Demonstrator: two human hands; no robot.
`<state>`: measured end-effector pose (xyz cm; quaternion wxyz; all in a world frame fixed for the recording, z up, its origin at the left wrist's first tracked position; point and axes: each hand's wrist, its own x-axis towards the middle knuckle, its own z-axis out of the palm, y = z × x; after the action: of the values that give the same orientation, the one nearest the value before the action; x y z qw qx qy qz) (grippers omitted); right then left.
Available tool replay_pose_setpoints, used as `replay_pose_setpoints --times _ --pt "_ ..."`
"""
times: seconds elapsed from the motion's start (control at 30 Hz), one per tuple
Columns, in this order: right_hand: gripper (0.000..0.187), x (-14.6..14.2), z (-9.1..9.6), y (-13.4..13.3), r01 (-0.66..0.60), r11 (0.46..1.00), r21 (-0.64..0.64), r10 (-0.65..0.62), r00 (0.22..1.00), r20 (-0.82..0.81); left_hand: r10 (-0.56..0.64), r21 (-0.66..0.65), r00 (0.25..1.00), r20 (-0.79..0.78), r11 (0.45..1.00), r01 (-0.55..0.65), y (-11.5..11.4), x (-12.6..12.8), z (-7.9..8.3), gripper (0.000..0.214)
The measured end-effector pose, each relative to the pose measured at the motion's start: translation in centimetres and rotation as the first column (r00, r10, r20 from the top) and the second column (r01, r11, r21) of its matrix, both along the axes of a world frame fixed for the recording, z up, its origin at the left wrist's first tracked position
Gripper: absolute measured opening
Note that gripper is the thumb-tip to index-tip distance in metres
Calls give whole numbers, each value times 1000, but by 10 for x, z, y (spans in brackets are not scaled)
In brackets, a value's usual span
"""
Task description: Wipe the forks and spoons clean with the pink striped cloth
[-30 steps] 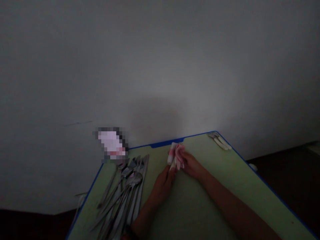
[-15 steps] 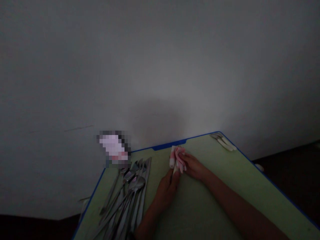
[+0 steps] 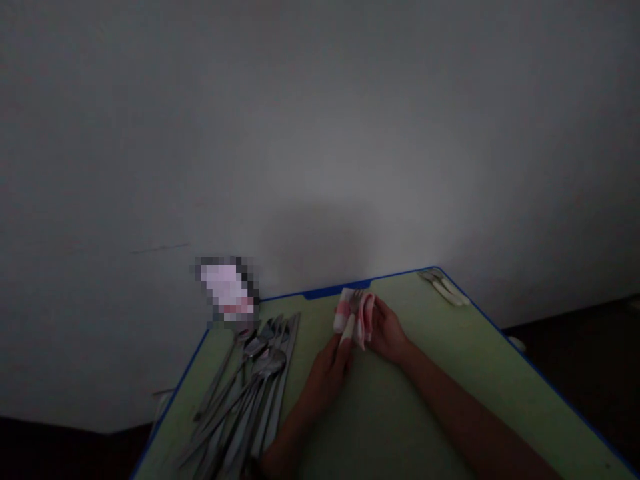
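Observation:
My left hand [image 3: 331,370] is closed around the pale handle of a fork [image 3: 355,303], whose metal tines point away from me. A pink and white cloth [image 3: 369,320] lies around the fork, one part behind its left side and a folded part at its right. My right hand [image 3: 391,335] grips that right part of the cloth, its fingers partly hidden behind the fabric. Both hands are above the middle of the green table [image 3: 400,407].
A pile of metal spoons and other cutlery [image 3: 250,393] lies on the left of the table. Two white-handled forks [image 3: 445,288] rest at the far right corner. A pixelated object [image 3: 227,290] stands at the far left corner. A grey wall [image 3: 320,133] rises behind the table.
My right hand has drawn the cloth away from the fork's front, so the fork's head and handle now show. The left hand keeps its hold on the handle.

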<state>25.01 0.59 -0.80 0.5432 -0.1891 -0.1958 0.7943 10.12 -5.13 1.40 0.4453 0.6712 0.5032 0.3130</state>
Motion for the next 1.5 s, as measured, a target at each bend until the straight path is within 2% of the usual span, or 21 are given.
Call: replay_pose_setpoints --times 0.07,0.13,0.27,0.43,0.77,0.9,1.1,1.2,1.4,1.5 --pt "23 -2 -3 1 44 999 -27 -44 999 -12 4 3 1000 7 1000 -4 -1 0 1 38" --pt "24 -5 -3 1 82 996 -28 -81 996 32 -1 12 1000 5 1000 1 -2 0 2 38" --pt "37 -8 3 -4 88 994 68 -100 975 201 -18 30 1000 -1 999 18 -3 1 1 37" --pt "30 -7 3 -7 63 986 153 -105 952 288 -43 20 999 -22 999 44 -2 1 -2 36" --pt "27 -8 7 -9 37 988 147 -79 954 290 -57 29 997 -43 998 59 -2 0 -1 37" --pt "28 -8 8 -9 50 993 107 -79 953 292 -41 14 998 -40 999 41 -3 1 1 39" --pt "27 -8 3 -3 84 994 69 -96 976 196 -90 5 996 23 996 90 -3 -2 2 35" --pt "22 -6 -1 -1 87 995 56 -97 973 211 -109 2 994 1 994 109 -3 -3 1 34" --pt "9 1 -5 2 119 991 65 -130 968 213 14 56 1000 -1 998 -14 -2 0 -1 36" --pt "12 0 -3 2 143 988 65 -153 967 204 2 73 998 -60 997 3 -3 1 -1 38"
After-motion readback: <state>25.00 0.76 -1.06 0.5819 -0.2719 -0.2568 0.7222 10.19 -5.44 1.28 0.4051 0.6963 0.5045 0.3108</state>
